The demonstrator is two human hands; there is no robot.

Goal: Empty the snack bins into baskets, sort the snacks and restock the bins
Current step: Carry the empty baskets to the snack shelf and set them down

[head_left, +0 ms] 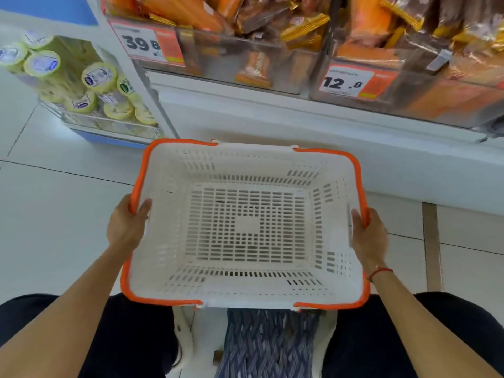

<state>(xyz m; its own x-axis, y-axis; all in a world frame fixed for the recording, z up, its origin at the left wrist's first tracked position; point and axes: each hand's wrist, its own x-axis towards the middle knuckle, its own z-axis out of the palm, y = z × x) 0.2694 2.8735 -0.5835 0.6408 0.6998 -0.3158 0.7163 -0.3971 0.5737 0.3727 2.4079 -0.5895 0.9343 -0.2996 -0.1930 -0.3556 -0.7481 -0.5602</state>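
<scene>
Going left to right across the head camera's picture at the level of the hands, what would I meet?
Left hand gripping the orange rim → white basket, nothing inside → right hand on the opposite rim → red string bracelet on that wrist.

You look down on a pale tiled floor [62,214] with dark grout lines, a white shelf base [300,126] running across ahead of you, a blue-edged side rack [109,137] at your upper left, and even, bright light overall.
</scene>
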